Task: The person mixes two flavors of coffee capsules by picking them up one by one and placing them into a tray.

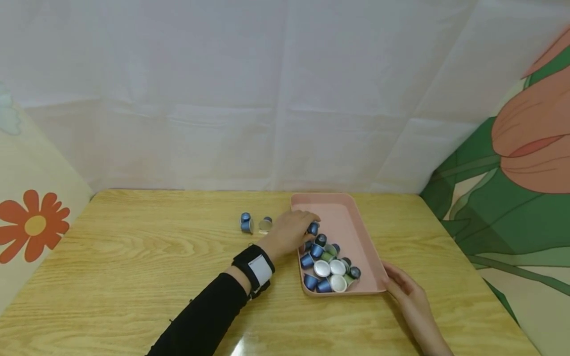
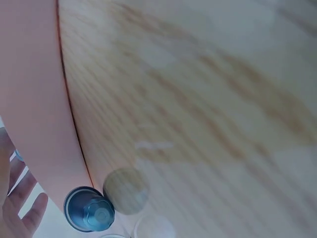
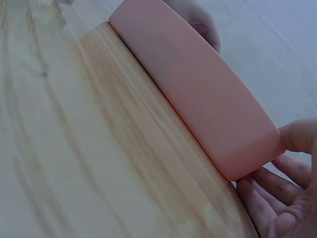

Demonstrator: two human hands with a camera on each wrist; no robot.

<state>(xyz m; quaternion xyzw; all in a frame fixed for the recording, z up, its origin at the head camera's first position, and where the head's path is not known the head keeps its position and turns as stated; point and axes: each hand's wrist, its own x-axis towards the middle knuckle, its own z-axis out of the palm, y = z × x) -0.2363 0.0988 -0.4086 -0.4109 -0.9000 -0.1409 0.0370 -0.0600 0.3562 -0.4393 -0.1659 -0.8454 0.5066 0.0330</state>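
Observation:
A pink tray (image 1: 356, 222) lies on the table, with several blue, green and dark coffee capsules (image 1: 317, 250) heaped in its near left part. Some show white lids (image 1: 337, 267). In the head view my left hand (image 1: 287, 232) reaches over the tray's left rim, thumb and fingers around a blue coffee capsule (image 1: 313, 228). At the near right corner my right hand (image 1: 411, 296) grips the tray. The right wrist view has its thumb (image 3: 298, 136) at the tray's rim and the other fingers along the outer wall (image 3: 198, 94).
Left of the tray, 3 capsules stand or lie on the wooden table (image 1: 147, 257): two blue ones (image 1: 246, 225) close together and one with its pale lid (image 1: 265, 225) facing forward. A white cloth (image 1: 222, 99) hangs behind the table's far edge.

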